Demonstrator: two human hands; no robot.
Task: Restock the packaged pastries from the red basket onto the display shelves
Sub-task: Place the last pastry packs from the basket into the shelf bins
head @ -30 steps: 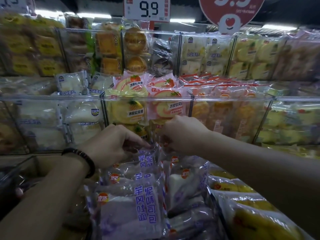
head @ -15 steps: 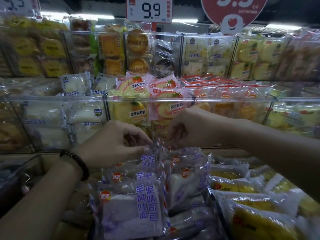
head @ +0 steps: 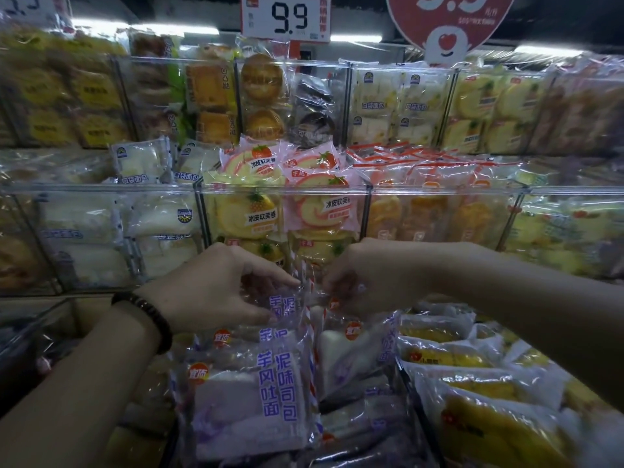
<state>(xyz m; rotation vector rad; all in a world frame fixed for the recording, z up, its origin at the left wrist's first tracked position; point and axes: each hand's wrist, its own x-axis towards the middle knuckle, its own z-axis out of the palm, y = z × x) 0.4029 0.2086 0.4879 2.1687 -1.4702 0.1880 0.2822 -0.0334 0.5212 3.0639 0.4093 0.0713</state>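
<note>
I am looking across the display shelves (head: 101, 189), where clear dividers (head: 202, 214) are keeping each kind of pastry upright and facing outward. In the nearest section, the purple-lettered packets (head: 250, 393) are standing on edge in two rows, which I judge is keeping their labels readable. My left hand (head: 216, 288) is pinching the top seam of the left rear packet (head: 282, 304) between the thumb and curled fingers. My right hand (head: 368, 275) is curling down onto the top of the right rear packet (head: 341, 310) and seems to be pinching it too. I am probably squaring both against the rows in front. The red basket is sitting somewhere out of view. Glossy film is hiding my right fingertips, so that grip is only my reading. The lower left corner is showing too dark to make out.
</note>
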